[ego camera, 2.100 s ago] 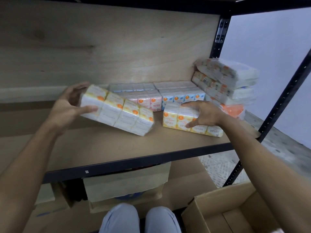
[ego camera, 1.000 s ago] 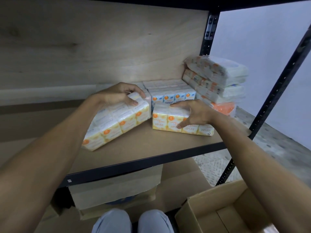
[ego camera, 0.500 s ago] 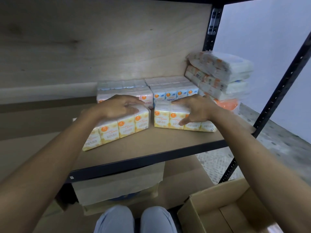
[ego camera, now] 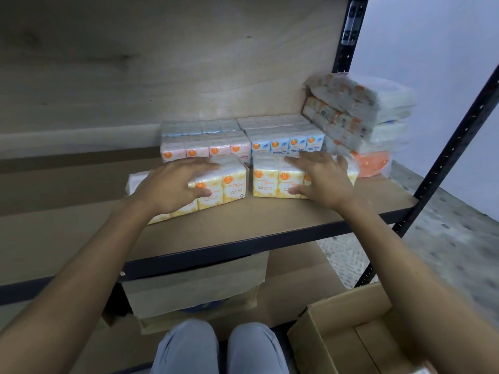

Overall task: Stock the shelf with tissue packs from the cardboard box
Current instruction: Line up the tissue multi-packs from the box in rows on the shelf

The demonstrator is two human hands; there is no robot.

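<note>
While both hands lie flat, fingers spread, left hand (ego camera: 172, 184) and right hand (ego camera: 322, 179) press glossy, blocky yellow tissue packs (ego camera: 224, 186) on the wooden shelf (ego camera: 243, 225).

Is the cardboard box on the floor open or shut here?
Open. The cardboard box at lower right has its flaps apart, and bare cardboard inside shows. Only part of it is in view, so whether packs remain cannot be told.

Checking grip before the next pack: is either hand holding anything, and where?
Nothing is lifted. The left hand lies flat on the left yellow pack, the right hand on the right yellow pack, fingers spread over their tops.
</note>
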